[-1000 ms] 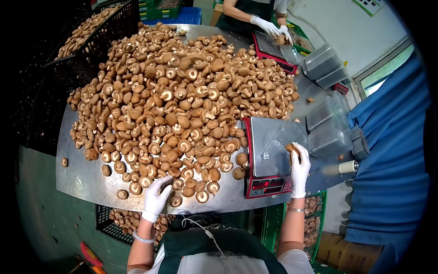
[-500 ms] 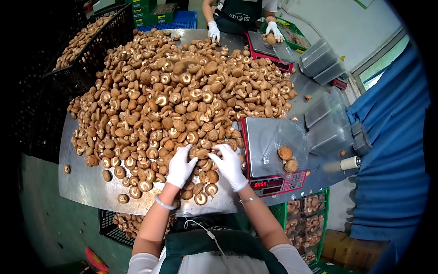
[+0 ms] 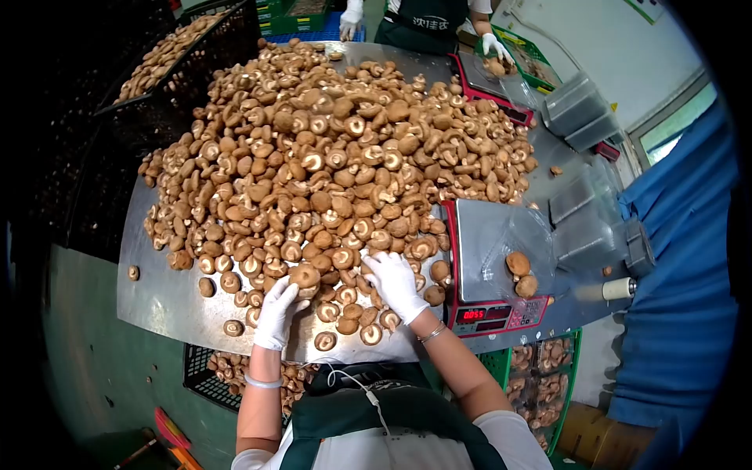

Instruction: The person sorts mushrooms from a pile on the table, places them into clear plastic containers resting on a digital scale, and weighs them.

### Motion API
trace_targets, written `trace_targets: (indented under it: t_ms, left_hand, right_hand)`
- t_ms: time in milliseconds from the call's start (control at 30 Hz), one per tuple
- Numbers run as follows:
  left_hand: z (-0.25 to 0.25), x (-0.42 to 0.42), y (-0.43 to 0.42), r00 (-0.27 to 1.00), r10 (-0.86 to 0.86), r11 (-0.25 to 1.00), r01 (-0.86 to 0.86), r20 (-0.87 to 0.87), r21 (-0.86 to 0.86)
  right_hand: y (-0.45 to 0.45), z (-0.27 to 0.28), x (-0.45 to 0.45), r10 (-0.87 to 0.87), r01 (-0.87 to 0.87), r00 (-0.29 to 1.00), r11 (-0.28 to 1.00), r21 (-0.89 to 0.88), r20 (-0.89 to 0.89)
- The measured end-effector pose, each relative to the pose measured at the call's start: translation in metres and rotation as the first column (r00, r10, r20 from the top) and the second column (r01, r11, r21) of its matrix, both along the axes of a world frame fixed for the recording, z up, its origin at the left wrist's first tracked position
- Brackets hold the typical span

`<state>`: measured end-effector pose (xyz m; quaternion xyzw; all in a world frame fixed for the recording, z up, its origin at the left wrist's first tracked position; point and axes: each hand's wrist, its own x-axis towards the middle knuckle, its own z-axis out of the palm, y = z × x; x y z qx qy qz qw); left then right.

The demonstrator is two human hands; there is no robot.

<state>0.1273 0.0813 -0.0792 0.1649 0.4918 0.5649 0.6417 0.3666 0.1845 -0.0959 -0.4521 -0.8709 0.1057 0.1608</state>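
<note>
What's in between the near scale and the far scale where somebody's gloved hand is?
Mushrooms, lots of them, lie between the near scale and the far scale; the head view shows it.

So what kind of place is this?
Probably a mushroom packing room: there's a huge mushroom heap on a metal table, red-edged scales, and stacked clear plastic trays.

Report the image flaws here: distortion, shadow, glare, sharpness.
Head view: wide-angle distortion bows the near edge of the table, with black corners; head view: black crates at the left sink into shadow; head view: the table's bare metal shows pale sheen, while the clear tray on the scale is hard to outline; head view: the mushroom in the left hand looks fairly sharp.
</note>
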Motion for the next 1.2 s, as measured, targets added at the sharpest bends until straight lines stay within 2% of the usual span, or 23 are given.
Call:
trace_targets:
  t_ms: [67, 133, 200, 233, 267, 367, 400, 433, 467, 533, 567, 600, 633, 700, 767, 833, 900, 933, 967, 1000, 1033, 1100, 1200]
  left_hand:
    - [0.001, 0.002, 0.001, 0.999, 0.014, 1.000, -0.013, 0.032, -0.024]
    - [0.008, 0.007, 0.000, 1.000, 0.019, 1.000, -0.019, 0.008, -0.018]
    - [0.013, 0.012, -0.001, 1.000, 0.019, 1.000, -0.019, -0.008, -0.023]
    - [0.014, 0.017, 0.000, 0.997, 0.019, 1.000, -0.019, -0.068, 0.000]
    - [0.015, 0.021, 0.001, 0.991, 0.020, 1.000, -0.016, -0.129, 0.027]
    - [0.020, 0.036, -0.001, 0.880, -0.045, 0.998, 0.065, -0.473, 0.025]
    - [0.033, 0.039, -0.002, 0.748, -0.120, 0.991, 0.134, -0.653, -0.028]
    - [0.033, 0.039, -0.002, 0.746, -0.121, 0.990, 0.135, -0.654, -0.029]
    - [0.033, 0.038, -0.003, 0.872, -0.072, 0.995, 0.098, -0.484, 0.028]
    - [0.037, 0.032, -0.008, 0.982, -0.009, 0.997, 0.023, -0.188, 0.075]
    - [0.039, 0.023, -0.012, 0.976, -0.008, 0.997, 0.025, -0.217, 0.074]
    - [0.041, 0.009, -0.019, 0.965, -0.016, 0.997, 0.036, -0.263, 0.072]
    - [0.043, -0.007, -0.027, 0.951, -0.030, 0.996, 0.054, -0.306, 0.070]
    - [0.048, -0.041, -0.051, 0.958, -0.054, 0.990, 0.089, -0.283, 0.113]
    - [0.045, -0.091, -0.080, 0.910, -0.238, 0.905, 0.335, -0.340, 0.262]
    - [0.033, -0.132, -0.108, 0.911, -0.122, 0.928, 0.246, -0.394, 0.281]
    - [0.044, -0.140, -0.121, 0.928, -0.019, 0.933, 0.150, -0.371, 0.327]
    - [0.050, -0.140, -0.125, 0.939, -0.022, 0.931, 0.145, -0.344, 0.336]
    - [0.051, -0.136, -0.123, 0.939, -0.023, 0.931, 0.145, -0.343, 0.335]
    - [0.051, -0.132, -0.124, 0.926, 0.017, 0.962, 0.088, -0.378, 0.258]
    - [0.050, -0.128, -0.125, 0.908, 0.058, 0.983, 0.020, -0.415, 0.180]
    - [0.036, -0.123, -0.121, 0.865, 0.090, 0.996, -0.080, -0.494, 0.042]
    - [0.022, -0.103, -0.100, 0.824, 0.133, 0.983, -0.182, -0.551, -0.035]
  right_hand:
    - [0.006, 0.000, 0.000, -0.075, 0.061, 0.973, 0.995, -0.073, -0.218]
    - [0.007, 0.008, 0.003, -0.210, -0.021, 0.826, 0.916, -0.401, -0.523]
    - [0.001, 0.024, 0.003, -0.448, -0.262, 0.620, 0.657, -0.707, -0.645]
    - [-0.005, 0.039, 0.002, -0.562, -0.392, 0.544, 0.487, -0.781, -0.623]
    - [-0.010, 0.047, -0.002, -0.581, -0.489, 0.514, 0.407, -0.772, -0.631]
    - [-0.026, 0.054, -0.027, -0.386, -0.401, 0.765, 0.343, -0.850, -0.516]
    - [-0.033, 0.042, -0.036, -0.310, -0.426, 0.717, 0.515, -0.744, -0.625]
    - [-0.036, 0.031, -0.041, -0.212, -0.438, 0.668, 0.664, -0.607, -0.714]
    - [-0.035, 0.050, -0.040, -0.478, -0.441, 0.632, 0.425, -0.791, -0.610]
    - [-0.026, 0.031, -0.026, -0.528, -0.481, 0.581, 0.391, -0.784, -0.620]
    - [-0.024, 0.031, -0.023, -0.571, -0.501, 0.514, 0.405, -0.765, -0.640]
    - [-0.022, 0.034, -0.023, -0.488, -0.473, 0.527, 0.513, -0.717, -0.696]
    - [-0.023, 0.036, -0.025, -0.490, -0.469, 0.526, 0.515, -0.717, -0.695]
    - [-0.032, 0.054, -0.042, -0.425, -0.370, 0.709, 0.455, -0.810, -0.563]
    - [-0.051, 0.076, -0.065, 0.084, -0.564, 0.743, 0.611, -0.555, -0.664]
    - [-0.070, 0.082, -0.086, 0.316, -0.713, 0.671, 0.522, -0.468, -0.671]
    - [-0.060, 0.094, -0.072, 0.192, -0.647, 0.693, 0.592, -0.481, -0.695]
    - [-0.046, 0.098, -0.052, 0.134, -0.523, 0.789, 0.659, -0.540, -0.600]
    - [-0.033, 0.109, -0.022, 0.169, -0.407, 0.799, 0.858, -0.313, -0.577]
    - [-0.023, 0.119, 0.006, 0.034, -0.229, 0.828, 0.932, -0.282, -0.559]
    - [-0.017, 0.129, 0.032, -0.049, 0.000, 0.895, 0.994, -0.109, -0.444]
    - [-0.005, 0.137, 0.086, -0.208, 0.256, 0.935, 0.957, 0.139, -0.288]
    - [-0.003, 0.140, 0.146, -0.434, 0.471, 0.862, 0.877, 0.098, -0.264]
